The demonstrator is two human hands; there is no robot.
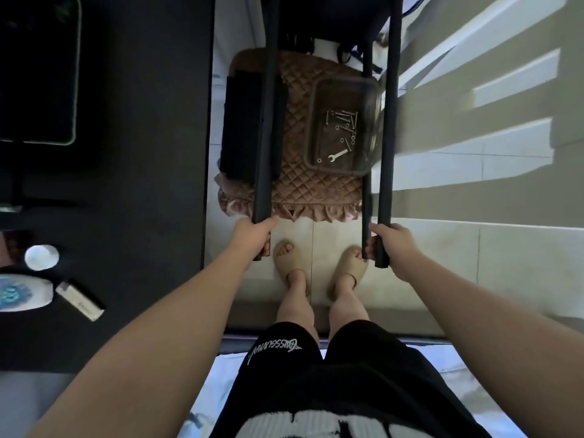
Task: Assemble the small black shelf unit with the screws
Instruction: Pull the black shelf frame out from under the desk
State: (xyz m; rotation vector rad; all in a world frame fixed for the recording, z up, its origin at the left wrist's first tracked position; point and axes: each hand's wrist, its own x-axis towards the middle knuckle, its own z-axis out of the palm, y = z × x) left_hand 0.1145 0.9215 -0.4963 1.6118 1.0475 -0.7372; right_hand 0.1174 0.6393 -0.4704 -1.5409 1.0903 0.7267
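The black shelf frame hangs in front of me, its long rails running away from me. My left hand point(254, 235) grips the near end of the left rail point(265, 128). My right hand point(393, 246) grips the near ends of the right rail point(389, 121) and a thinner bar point(366, 210) beside it. Below, on a quilted brown cushion point(303, 184), a clear plastic tray point(313, 121) holds several silver screws point(343, 121), washers and a small wrench point(338, 155). A black shelf panel point(240, 128) lies on the cushion's left side.
A black desk point(142, 184) runs along the left, carrying a white round lid point(41, 257), a white bottle point(22, 294) and a lighter point(80, 300). My sandalled feet point(319, 267) stand on pale floor tiles near the cushion. A black bag sits beyond the cushion.
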